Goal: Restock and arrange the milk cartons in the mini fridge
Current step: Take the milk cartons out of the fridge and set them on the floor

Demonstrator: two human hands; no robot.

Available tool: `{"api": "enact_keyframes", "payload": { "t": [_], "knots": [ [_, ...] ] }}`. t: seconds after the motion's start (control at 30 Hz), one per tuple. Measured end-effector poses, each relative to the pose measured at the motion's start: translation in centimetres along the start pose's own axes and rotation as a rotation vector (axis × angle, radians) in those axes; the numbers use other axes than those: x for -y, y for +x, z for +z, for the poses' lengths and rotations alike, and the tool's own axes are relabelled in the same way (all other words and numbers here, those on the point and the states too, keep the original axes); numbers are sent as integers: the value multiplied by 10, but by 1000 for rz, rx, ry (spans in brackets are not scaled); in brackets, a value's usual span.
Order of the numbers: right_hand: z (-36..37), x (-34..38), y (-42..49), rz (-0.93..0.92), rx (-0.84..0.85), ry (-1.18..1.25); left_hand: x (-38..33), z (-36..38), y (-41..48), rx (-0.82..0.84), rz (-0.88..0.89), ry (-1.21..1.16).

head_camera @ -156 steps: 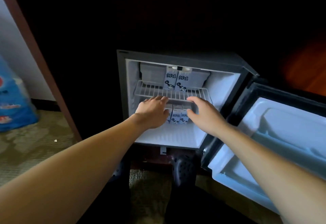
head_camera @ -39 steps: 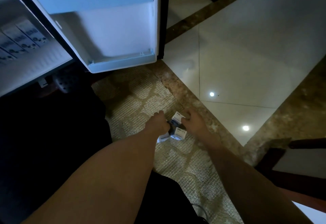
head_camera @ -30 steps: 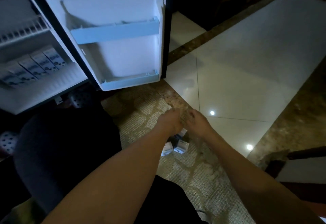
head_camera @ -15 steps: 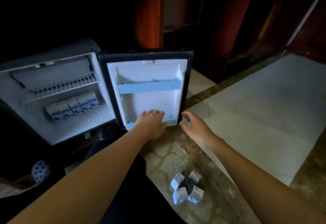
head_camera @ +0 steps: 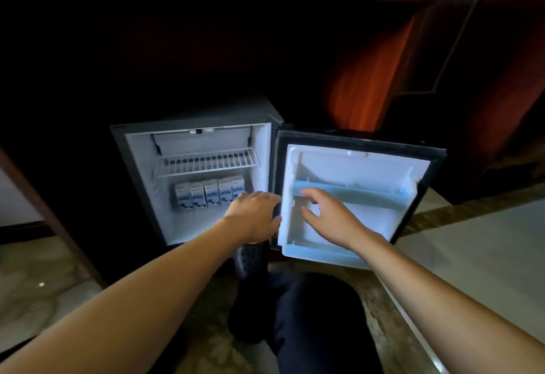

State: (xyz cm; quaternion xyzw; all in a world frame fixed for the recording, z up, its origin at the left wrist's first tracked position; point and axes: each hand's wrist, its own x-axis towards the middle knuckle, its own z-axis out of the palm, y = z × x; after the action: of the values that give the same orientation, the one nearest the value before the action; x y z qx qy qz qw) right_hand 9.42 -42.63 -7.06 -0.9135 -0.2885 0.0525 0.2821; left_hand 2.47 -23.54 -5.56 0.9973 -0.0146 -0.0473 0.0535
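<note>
While one row already stands in the open mini fridge (head_camera: 138, 191), restocking looks only partly done.
Five milk cartons (head_camera: 210, 195) stand just left of the fingers of the left hand (head_camera: 253, 217), straight and close together; the right hand (head_camera: 330, 220), fingers loosely spread and empty, hangs before the door rack (head_camera: 362, 195). The wire shelf (head_camera: 206, 162) and rack likely remain to fill.
</note>
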Motion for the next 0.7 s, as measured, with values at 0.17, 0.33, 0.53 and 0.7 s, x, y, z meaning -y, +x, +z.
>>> {"api": "enact_keyframes", "payload": {
  "t": [0.17,0.33,0.53,0.7],
  "knots": [
    [31,25,47,-62,92,-17,57,8,2,22,-105,-33],
    [79,40,97,-129,175,-128,112,23,13,-9,-172,-68],
    [143,54,162,-172,279,-170,176,64,45,-29,-265,-102],
    [190,54,214,-214,291,-198,223,98,73,-38,-330,-119]
  ]
}}
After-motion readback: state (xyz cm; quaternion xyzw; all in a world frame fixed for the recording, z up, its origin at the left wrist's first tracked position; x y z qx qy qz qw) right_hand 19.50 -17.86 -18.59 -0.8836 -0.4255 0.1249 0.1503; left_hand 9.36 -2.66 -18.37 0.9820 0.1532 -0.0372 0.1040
